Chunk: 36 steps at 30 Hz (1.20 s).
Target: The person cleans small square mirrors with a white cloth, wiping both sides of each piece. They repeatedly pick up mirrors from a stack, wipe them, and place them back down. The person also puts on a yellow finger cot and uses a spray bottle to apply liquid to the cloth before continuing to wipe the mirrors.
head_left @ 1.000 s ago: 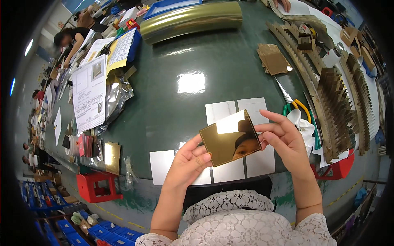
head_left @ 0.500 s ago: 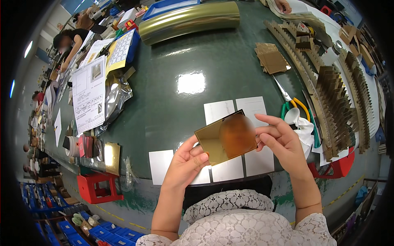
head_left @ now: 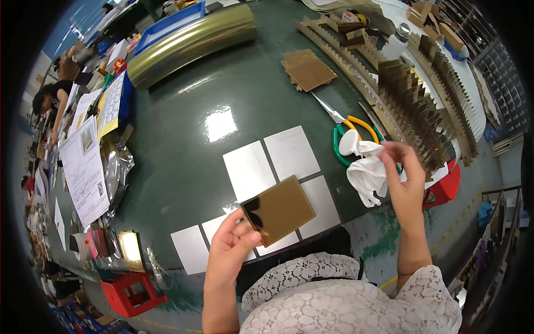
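Observation:
A glossy gold-brown rectangular mirror plate (head_left: pixel 286 210) is in my left hand (head_left: pixel 229 247), pinched at its left edge between thumb and fingers. It is tilted above pale rectangular sheets (head_left: pixel 249 170) laid out on the green tabletop (head_left: pixel 167 167) and hides part of several of them. To the right, my right hand (head_left: pixel 407 181) has its thumb and forefinger closed on the upper end of a crumpled white cloth (head_left: pixel 368 177). Beside the cloth lie scissors (head_left: pixel 329 108) with green and yellow handles, partly covered by it.
Brown square plates (head_left: pixel 309 69) are stacked beyond the scissors. Toothed brown strips (head_left: pixel 411 100) stand along the right side. A large gold roll (head_left: pixel 194 47) lies at the back left. Papers (head_left: pixel 83 167) and small packets (head_left: pixel 99 245) line the left edge, above a red stool (head_left: pixel 130 295).
My right hand has left the plate and moved right to the white cloth. My left hand still holds the plate, now lower and turned. The whole view has shifted to the right.

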Available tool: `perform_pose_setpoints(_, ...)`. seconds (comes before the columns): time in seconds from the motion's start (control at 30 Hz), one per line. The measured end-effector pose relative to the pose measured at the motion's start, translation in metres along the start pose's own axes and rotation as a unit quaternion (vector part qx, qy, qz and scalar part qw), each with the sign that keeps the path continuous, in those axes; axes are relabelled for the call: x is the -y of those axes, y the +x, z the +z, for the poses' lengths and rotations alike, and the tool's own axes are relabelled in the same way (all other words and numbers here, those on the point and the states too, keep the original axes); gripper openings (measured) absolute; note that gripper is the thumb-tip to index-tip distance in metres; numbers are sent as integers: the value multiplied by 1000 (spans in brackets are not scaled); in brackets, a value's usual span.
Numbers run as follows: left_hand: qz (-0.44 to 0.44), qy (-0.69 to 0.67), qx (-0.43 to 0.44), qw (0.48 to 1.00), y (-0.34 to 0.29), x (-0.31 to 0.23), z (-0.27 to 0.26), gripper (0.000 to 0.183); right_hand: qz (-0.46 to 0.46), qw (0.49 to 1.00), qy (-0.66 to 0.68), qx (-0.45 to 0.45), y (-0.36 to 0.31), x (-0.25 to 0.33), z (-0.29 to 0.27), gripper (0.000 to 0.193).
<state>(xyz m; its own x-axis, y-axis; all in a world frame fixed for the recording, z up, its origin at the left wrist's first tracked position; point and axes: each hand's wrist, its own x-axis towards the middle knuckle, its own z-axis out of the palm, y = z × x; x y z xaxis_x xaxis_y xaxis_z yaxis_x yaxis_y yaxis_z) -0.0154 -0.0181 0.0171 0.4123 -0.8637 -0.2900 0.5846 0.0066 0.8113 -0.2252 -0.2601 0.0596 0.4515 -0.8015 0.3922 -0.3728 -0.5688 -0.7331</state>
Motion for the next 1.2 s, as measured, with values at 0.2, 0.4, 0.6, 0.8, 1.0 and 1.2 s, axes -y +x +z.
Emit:
perform_pose_setpoints(0.2, -58, 49, 33, 997, 8, 11, 29, 53, -92, 991, -88, 50, -24, -5, 1, 10)
perform_pose_setpoints(0.4, -84, 51, 49, 994, 16, 22, 42, 52, -83, 988, -104, 75, -38, -14, 4, 12)
perform_pose_setpoints(0.6, -66, 105, 12, 992, 21, 25, 52, 50, -110, 987, -91, 75, -32, -26, -1, 14)
perform_pose_setpoints(0.8, -13, 254, -9, 967, 10, 30, 42, 45, -85, 989, -82, 85, -40, -18, 6, 6)
perform_pose_setpoints(1.0, 123, 406, -29, 905, 6, 21, 44, 46, -33, 987, -74, 137, -52, -42, 8, 8)
perform_pose_setpoints(1.2, 170, 302, -132, 929, -23, -19, 25, 21, -38, 989, -87, 116, -45, -18, 3, 17)
